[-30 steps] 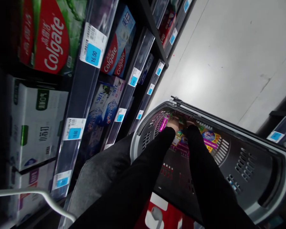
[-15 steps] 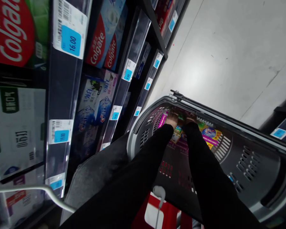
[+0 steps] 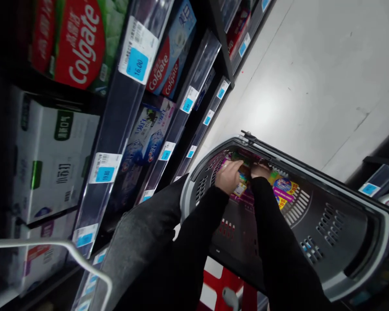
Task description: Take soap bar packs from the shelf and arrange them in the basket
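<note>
The bright yellow-and-purple OMO packaging (image 3: 284, 186) lies deep in the dark grey basket (image 3: 346, 211), along its far side, partly hidden by the person's arms. The left hand (image 3: 229, 175) is over the packaging on the left with its fingers bent; whether they pinch anything I cannot tell. Just beside it, the right hand (image 3: 259, 171) reaches in with its fingertips hidden, so its grip cannot be told either. Black sleeves (image 3: 275, 233) cross the basket's near rim. To the left, shelves hold Colgate boxes (image 3: 84, 47) above blue-and-white price labels (image 3: 138, 62); pale floor (image 3: 304, 95) spreads beyond the basket.
</note>
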Demonstrator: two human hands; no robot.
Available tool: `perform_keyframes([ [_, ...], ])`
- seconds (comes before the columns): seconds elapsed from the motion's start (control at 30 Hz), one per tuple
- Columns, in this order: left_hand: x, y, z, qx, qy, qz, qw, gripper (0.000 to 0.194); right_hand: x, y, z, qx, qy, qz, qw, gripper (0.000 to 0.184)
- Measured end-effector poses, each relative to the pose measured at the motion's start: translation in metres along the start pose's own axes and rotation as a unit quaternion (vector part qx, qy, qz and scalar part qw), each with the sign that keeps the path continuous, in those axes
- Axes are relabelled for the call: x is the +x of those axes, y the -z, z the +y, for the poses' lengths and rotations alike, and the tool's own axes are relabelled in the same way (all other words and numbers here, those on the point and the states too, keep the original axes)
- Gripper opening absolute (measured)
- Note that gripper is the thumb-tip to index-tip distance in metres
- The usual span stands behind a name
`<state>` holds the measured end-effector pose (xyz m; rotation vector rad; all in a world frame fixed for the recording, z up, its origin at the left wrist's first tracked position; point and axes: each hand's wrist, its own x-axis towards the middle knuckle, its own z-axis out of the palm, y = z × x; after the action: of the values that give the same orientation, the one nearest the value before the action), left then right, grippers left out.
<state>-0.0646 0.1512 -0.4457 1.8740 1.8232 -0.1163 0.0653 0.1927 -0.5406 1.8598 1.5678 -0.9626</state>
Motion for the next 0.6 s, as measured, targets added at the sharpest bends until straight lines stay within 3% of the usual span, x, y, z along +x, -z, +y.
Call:
perform_keyframes([
  [0.07, -0.023, 0.037, 0.000, 0.006, 0.084, 0.153, 0.985, 0.040, -0.016, 0.003, -0.005, 0.016, -0.029, 0.035, 0.999, 0.052],
  [0.1, -0.028, 0.054, -0.002, 0.020, 0.151, 0.206, 0.967, 0.046, -0.025, 0.006, -0.005, 0.024, -0.026, 0.034, 0.999, 0.053],
  [0.13, -0.030, 0.070, -0.005, 0.028, 0.205, 0.214, 0.955, 0.058, -0.035, 0.011, -0.002, 0.031, -0.027, 0.024, 0.999, 0.053],
  [0.2, -0.024, 0.091, -0.017, 0.007, 0.253, 0.136, 0.958, 0.073, -0.058, 0.024, 0.012, 0.027, -0.036, -0.017, 0.999, 0.050],
  [0.27, -0.013, 0.102, -0.032, -0.049, 0.244, 0.035, 0.968, 0.060, -0.092, 0.041, 0.037, 0.014, -0.072, -0.061, 0.995, 0.051],
  [0.33, -0.004, 0.103, -0.044, -0.084, 0.233, -0.004, 0.969, 0.043, -0.138, 0.054, 0.069, 0.014, -0.152, -0.063, 0.986, 0.057],
  [0.37, -0.002, 0.103, -0.048, -0.091, 0.235, -0.006, 0.968, 0.038, -0.165, 0.057, 0.086, 0.013, -0.205, -0.033, 0.978, 0.061],
  [0.47, -0.006, 0.100, -0.051, -0.119, 0.279, -0.011, 0.953, 0.041, -0.248, 0.043, 0.133, -0.030, -0.342, 0.174, 0.923, 0.080],
  [0.5, -0.010, 0.099, -0.052, -0.130, 0.296, -0.012, 0.946, 0.042, -0.270, 0.033, 0.144, -0.018, -0.374, 0.206, 0.904, 0.090],
  [0.53, -0.016, 0.098, -0.052, -0.139, 0.309, -0.013, 0.941, 0.043, -0.288, 0.022, 0.153, 0.018, -0.408, 0.203, 0.890, 0.100],
  [0.6, -0.031, 0.097, -0.053, -0.147, 0.329, -0.012, 0.933, 0.045, -0.307, 0.000, 0.163, 0.141, -0.454, 0.135, 0.869, 0.111],
])
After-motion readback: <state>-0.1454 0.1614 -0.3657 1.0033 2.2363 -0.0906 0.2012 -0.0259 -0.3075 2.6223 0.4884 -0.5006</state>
